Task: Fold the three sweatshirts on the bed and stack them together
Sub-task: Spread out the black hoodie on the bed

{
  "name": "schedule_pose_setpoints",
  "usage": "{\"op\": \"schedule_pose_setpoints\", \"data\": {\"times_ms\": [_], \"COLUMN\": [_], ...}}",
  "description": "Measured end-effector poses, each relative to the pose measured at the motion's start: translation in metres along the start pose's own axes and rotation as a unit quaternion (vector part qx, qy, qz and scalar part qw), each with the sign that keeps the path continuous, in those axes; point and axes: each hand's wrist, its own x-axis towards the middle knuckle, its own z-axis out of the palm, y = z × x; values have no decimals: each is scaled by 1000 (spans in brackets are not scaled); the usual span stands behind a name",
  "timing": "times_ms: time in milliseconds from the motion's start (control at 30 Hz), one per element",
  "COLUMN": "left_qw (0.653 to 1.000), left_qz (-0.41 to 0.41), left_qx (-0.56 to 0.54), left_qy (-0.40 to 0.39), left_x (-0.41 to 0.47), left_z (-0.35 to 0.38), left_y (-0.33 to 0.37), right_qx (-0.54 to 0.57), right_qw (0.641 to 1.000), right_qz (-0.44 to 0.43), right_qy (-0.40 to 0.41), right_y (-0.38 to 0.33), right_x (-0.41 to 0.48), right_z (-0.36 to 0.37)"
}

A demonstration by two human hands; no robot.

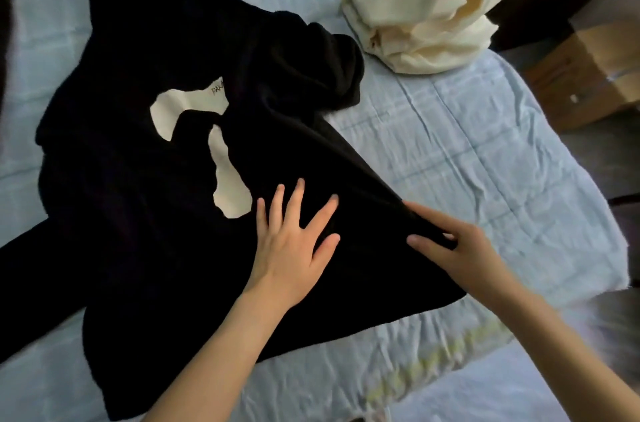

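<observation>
A black sweatshirt [145, 231] with a cream print lies spread over the bed, one sleeve bunched at its upper right. My left hand [294, 245] lies flat on it with straight, spread fingers, just right of the print. My right hand [457, 248] pinches the sweatshirt's right edge between thumb and fingers. A cream sweatshirt [426, 13] sits loosely folded at the far right of the bed. A third sweatshirt is not visible.
The bed has a wrinkled light-blue cover [467, 151]. Its right edge runs diagonally past my right hand. A cardboard box [588, 79] stands on the floor beyond that edge. Dark furniture fills the top right corner.
</observation>
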Motion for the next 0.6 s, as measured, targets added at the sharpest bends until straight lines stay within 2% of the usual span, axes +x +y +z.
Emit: {"op": "schedule_pose_setpoints", "data": {"times_ms": [100,167,233,267,367,433,533,600], "left_qw": [994,993,996,998,998,988,975,979], "left_qz": [5,2,-10,-13,-20,-51,-68,-42], "left_qx": [61,70,34,9,-47,-92,-89,-49], "left_qy": [-87,-99,-79,-58,43,114,192,192], "left_x": [-10,-12,-7,-4,21,50,106,145], "left_z": [32,41,37,31,5,-14,-39,-51], "left_y": [11,11,10,8,-2,-13,-24,-25], "right_qx": [-101,-210,-282,-275,-126,-36,79,211], "right_qw": [993,975,959,961,988,993,989,971], "right_qz": [46,42,8,-3,-6,-11,1,61], "right_qy": [-45,-58,-6,27,86,111,122,90], "right_y": [28,36,33,27,-3,-23,-53,-70], "right_x": [-13,-5,10,18,59,102,180,223], "right_z": [8,15,15,14,17,16,18,25]}}
